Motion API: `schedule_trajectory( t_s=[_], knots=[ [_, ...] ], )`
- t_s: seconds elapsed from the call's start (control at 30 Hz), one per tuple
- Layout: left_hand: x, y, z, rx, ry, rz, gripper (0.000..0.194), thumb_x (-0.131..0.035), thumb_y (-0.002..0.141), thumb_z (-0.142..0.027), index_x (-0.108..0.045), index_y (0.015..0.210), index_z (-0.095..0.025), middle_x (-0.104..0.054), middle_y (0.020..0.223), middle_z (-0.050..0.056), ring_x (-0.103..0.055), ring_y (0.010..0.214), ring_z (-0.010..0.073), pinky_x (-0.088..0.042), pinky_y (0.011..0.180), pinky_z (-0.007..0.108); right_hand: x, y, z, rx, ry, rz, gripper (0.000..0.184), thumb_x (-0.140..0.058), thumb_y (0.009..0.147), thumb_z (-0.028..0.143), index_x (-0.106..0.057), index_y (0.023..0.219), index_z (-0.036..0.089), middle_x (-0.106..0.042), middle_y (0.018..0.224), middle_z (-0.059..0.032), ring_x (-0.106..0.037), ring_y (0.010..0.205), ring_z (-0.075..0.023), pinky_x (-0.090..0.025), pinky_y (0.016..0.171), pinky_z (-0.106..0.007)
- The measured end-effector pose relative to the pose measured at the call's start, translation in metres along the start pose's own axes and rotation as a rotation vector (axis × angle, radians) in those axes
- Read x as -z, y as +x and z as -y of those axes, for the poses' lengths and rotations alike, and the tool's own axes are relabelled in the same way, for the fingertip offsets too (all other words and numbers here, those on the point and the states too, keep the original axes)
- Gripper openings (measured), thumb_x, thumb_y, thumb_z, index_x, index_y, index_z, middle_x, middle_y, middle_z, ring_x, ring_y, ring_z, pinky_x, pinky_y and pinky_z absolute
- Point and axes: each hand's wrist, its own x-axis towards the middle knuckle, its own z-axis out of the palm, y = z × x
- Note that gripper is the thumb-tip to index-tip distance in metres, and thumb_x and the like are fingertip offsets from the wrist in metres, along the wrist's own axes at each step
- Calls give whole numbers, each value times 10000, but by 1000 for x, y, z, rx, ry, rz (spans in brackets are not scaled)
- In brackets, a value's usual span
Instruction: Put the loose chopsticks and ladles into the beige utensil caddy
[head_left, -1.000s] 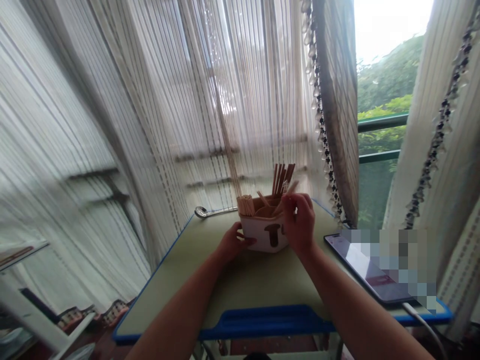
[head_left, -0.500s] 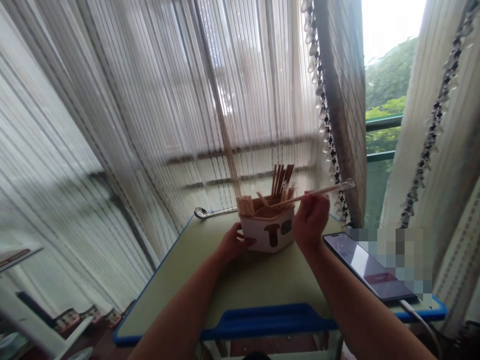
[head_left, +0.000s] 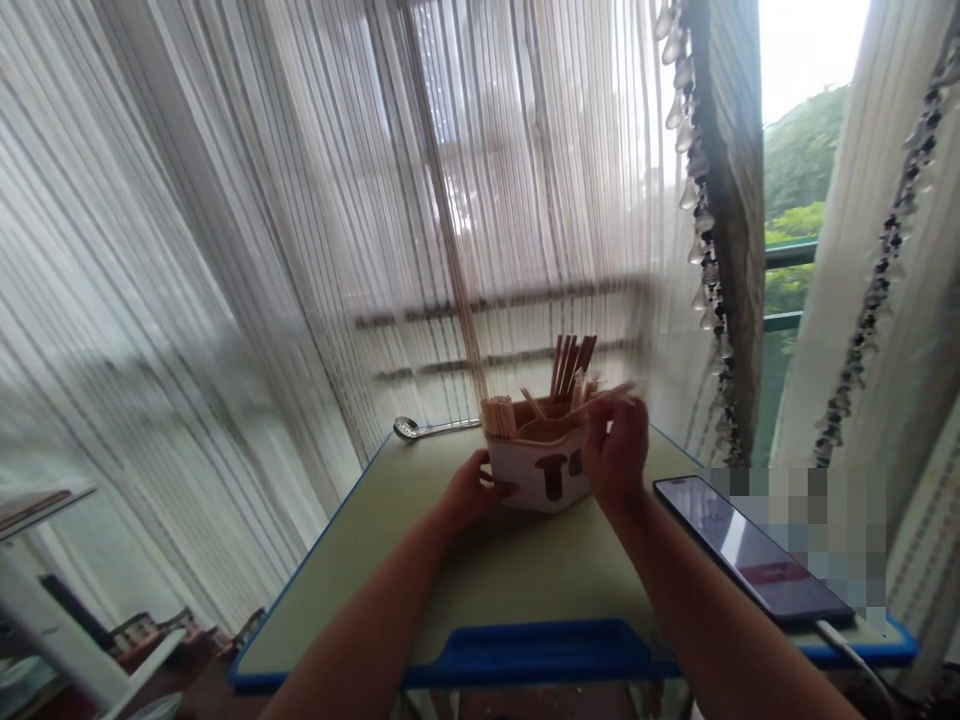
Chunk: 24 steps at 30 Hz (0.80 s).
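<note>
A white holder (head_left: 525, 480) with brown mushroom prints stands on the table, its inside divided into compartments. My left hand (head_left: 480, 490) grips its lower left side, thumb and fingers around the corner. Over the holder's right rim, my right hand (head_left: 619, 440) is closed on a pair of light wooden chopsticks (head_left: 626, 390); their lower ends tilt down into the holder. A bundle of pale sticks (head_left: 498, 415) fills the left compartment. Brown chopsticks (head_left: 571, 365) stand upright at the back, beside several clear-wrapped sticks (head_left: 581, 385).
A slotted metal spoon (head_left: 427, 429) lies at the table's back left. On the right rests a phone (head_left: 754, 550) with a white cable (head_left: 847, 645). The pale table (head_left: 360, 570) has a blue edge; striped curtains (head_left: 300, 250) hang behind it.
My right hand has lowered slightly, and the chopsticks have slid down and left, farther into the holder. My left hand keeps its grip. The whole view has shifted a little.
</note>
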Motion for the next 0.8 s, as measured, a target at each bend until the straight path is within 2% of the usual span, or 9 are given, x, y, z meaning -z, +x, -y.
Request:
schedule_trajectory(
  t_s=[0.13,0.4,0.57,0.67,0.8],
  knots=[
    [0,1,2,17,-11,2,606,-799,602,-434,-535,1092,-194,-658,1005,78,-612,804,186,-512,615,279,-11,-7,-3,-48,-56,224,183,-497,902,306,-630,854,190,-590,830,-75,-495,805,-210,-420,769,-355],
    [1,-1,0,13,-23,-4,594,-795,596,-435,-551,1084,-202,-658,1005,73,-605,795,180,-499,613,274,-12,-8,-12,-196,-259,382,253,-529,848,338,-715,796,173,-638,787,-98,-534,737,-221,-397,677,-343],
    [1,0,0,16,-8,-11,606,-795,596,-429,-542,1098,-199,-660,982,65,-605,791,178,-504,611,272,-10,-8,-9,-345,-280,421,246,-546,818,361,-733,804,202,-691,826,-82,-567,649,-196,-352,576,-313],
    [0,-1,-2,22,-6,-1,619,-790,607,-432,-532,1118,-197,-659,991,71,-610,788,181,-508,605,276,-10,-9,-5,-348,-263,416,232,-549,814,363,-724,835,212,-701,849,-73,-585,660,-197,-348,569,-303],
    [1,-2,-5,18,1,-4,632,-791,606,-429,-529,1135,-202,-645,1061,82,-610,782,177,-508,616,286,-12,-13,1,-310,-207,350,308,-524,825,378,-667,1026,192,-698,834,-73,-605,682,-202,-364,579,-290]
  ],
)
